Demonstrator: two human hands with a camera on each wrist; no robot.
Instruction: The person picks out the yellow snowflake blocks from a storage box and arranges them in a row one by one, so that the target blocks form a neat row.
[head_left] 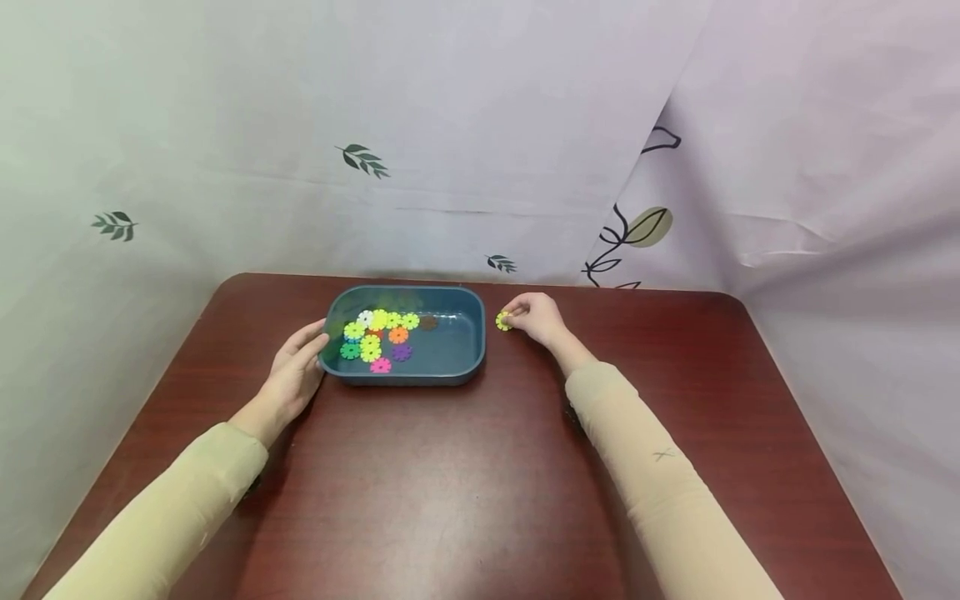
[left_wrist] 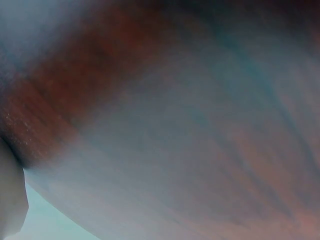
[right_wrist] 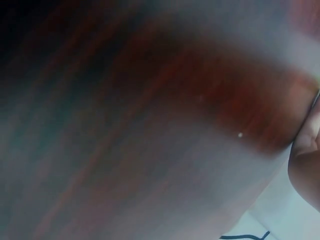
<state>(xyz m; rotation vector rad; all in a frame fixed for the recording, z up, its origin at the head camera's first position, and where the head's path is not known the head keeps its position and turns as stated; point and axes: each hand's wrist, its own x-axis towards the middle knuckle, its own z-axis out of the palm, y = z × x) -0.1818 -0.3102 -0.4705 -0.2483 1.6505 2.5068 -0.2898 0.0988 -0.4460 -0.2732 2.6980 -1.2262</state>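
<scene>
A dark blue plastic tray (head_left: 450, 379) stands toward the back of the table, with several flower-shaped plastic discs gathered mostly in its left half. They include a pink disc (head_left: 381, 365), a purple disc (head_left: 402, 352), an orange disc (head_left: 398, 335), a green disc (head_left: 350, 351) and a brown disc (head_left: 428, 322), among yellow and white ones. My left hand (head_left: 295, 371) touches the tray's left end with fingers extended at the rim. To the right of the tray, my right hand (head_left: 536, 319) pinches a yellow flower-shaped disc (head_left: 503, 321) between thumb and fingertips.
The reddish-brown wooden table (head_left: 435, 492) has rounded far corners. A pale curtain (head_left: 450, 108) with leaf prints hangs right behind its back edge and along both sides. Both wrist views are blurred, showing mostly tabletop and a bit of each hand.
</scene>
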